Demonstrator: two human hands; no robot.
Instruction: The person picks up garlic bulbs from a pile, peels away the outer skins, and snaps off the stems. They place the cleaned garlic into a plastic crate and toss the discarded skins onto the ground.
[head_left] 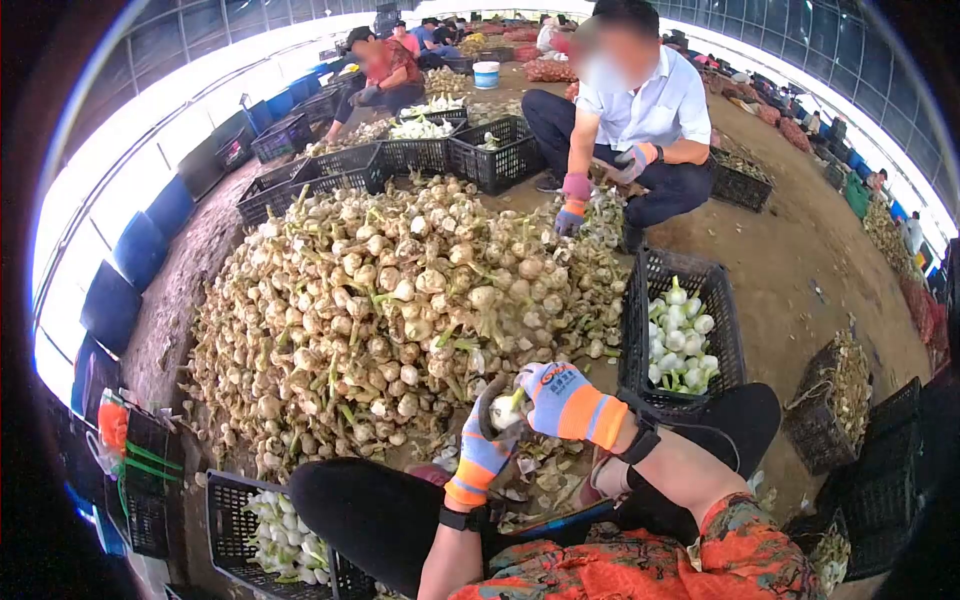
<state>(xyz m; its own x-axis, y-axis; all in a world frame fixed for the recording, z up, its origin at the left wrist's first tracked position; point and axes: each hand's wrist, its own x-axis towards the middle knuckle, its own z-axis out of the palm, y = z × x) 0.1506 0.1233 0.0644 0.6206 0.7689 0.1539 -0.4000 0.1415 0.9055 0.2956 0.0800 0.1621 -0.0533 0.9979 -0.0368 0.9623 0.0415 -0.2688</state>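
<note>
Gloved fingers of both hands close around one garlic bulb [506, 411]: white, rounded, green stem stub. Left hand [483, 447] grips from below; right hand [560, 398] from above, its glove bearing illegible orange lettering. Bulb sits above knees, before the garlic pile [400, 300].

Greenhouse garlic-sorting floor: garlic heap [400, 300], crates [640, 330]

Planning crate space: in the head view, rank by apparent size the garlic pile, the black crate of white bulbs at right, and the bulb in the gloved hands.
1. garlic pile
2. black crate
3. bulb, smallest though nearest the camera
</note>
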